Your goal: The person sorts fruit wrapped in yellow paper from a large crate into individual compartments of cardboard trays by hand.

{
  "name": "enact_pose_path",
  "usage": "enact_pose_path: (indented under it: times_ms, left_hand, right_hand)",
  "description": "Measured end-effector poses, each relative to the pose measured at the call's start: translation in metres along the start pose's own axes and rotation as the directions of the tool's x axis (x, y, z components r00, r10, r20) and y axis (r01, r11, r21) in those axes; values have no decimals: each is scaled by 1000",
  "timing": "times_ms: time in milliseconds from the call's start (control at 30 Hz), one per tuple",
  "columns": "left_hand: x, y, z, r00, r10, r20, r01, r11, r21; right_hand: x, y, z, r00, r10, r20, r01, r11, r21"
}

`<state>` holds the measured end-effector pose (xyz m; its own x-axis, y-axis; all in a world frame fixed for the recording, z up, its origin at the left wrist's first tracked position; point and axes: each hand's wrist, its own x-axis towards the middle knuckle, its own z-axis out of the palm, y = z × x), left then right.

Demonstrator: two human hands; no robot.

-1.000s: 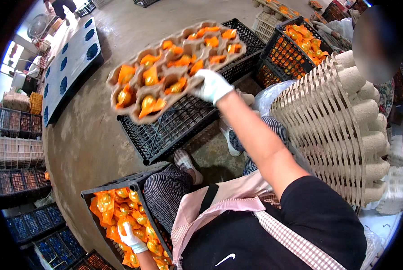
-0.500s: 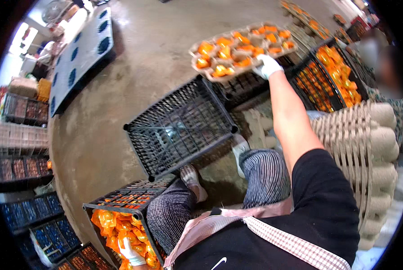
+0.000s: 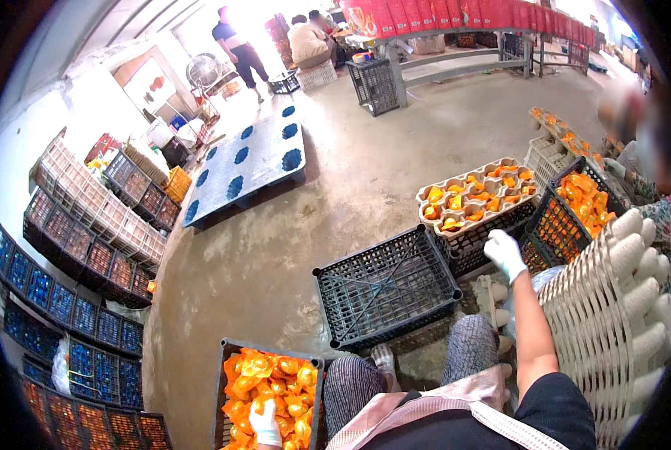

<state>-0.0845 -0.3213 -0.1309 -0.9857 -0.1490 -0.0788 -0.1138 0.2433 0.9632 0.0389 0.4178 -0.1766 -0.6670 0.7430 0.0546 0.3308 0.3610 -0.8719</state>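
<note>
My left hand (image 3: 264,424), in a white glove, is down in a black crate (image 3: 232,343) of round balls in shiny orange wrappers (image 3: 287,386), its fingers closed around one of them. My right hand (image 3: 505,256), also white-gloved, hangs just in front of a moulded pulp tray (image 3: 455,231), with nothing in it and its fingers loosely apart. Orange-wrapped balls sit in the tray's cups. The tray rests on top of a black crate (image 3: 479,253). Before my knees stands another black crate (image 3: 388,289) with its bottom showing.
Stacked pulp trays (image 3: 590,315) rise at my right. Beyond them is a tilted black crate (image 3: 557,225) of wrapped balls, near another person. A blue-and-white pallet (image 3: 249,161) lies ahead left. Stacked crates (image 3: 88,315) line the left wall. Red boxes (image 3: 455,16) top a far bench.
My right hand has set the filled tray onto the black crate and let it go, drawing back toward me. My left hand stays in the crate of wrapped balls. The view has tilted up.
</note>
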Motion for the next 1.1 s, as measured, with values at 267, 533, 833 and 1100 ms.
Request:
enact_pose_path:
  times_ms: [267,533,833,1100]
  left_hand:
    - [2,24,29,995,1,105,1,1000,-23]
    - [-1,19,8,997,-19,72,9,990,141]
    - [6,13,7,998,-10,56,0,983,183]
    - [11,4,-2,993,-51,110,43,996,76]
  right_hand:
    - [-245,41,39,951,308,-21,-172,472,-865]
    - [-280,72,56,957,241,-162,-290,754,-589]
    - [-223,78,57,797,570,-198,-488,415,-768]
    - [-329,83,59,898,409,-162,-351,444,-824]
